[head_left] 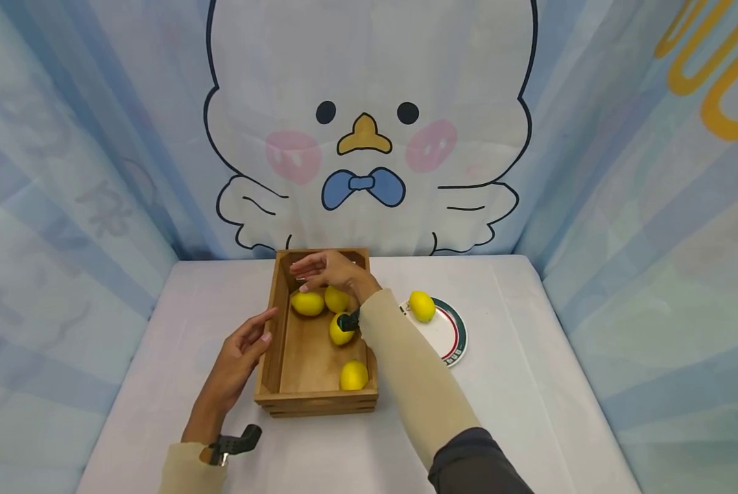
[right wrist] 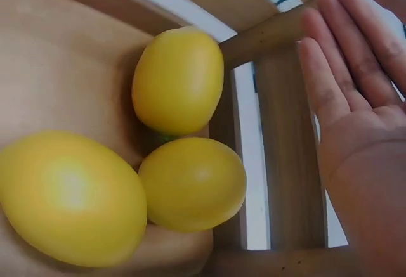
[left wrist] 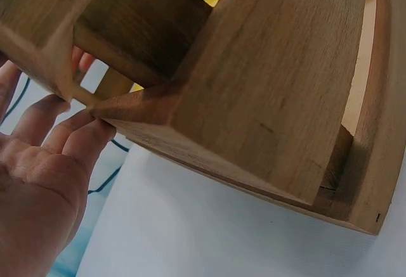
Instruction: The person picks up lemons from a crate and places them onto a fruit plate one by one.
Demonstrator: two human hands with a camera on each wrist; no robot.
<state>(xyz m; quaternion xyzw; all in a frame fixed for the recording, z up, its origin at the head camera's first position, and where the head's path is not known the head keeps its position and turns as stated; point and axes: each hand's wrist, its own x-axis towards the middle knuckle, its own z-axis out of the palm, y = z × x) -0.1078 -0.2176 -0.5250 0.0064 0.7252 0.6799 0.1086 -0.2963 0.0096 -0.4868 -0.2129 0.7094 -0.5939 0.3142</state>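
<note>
In the right wrist view the right hand (right wrist: 365, 131) is flat and holds nothing, its straight fingers side by side near a slatted wall of the box (right wrist: 285, 112). Three lemons (right wrist: 181, 80) lie close together on the box floor; being round, they could roll at a nudge, so any move here is best made straight up and clear of the rim.

In the left wrist view the left hand (left wrist: 44, 175) touches the box at a corner with bent fingertips, slightly apart and pinching nothing that shows. That would steady the box only lightly; more finger along the wall should brace it better.

In the head view four lemons are in the box and a fifth lemon (head_left: 422, 306) rests on the plate (head_left: 461, 336), which the right sleeve (head_left: 415, 370) partly covers; a higher elbow seems safer. The table (head_left: 511, 412) is white and faintly creased, with a printed bird (head_left: 369, 82) on the cloth behind and pale blue curtains (head_left: 671, 288) either side
</note>
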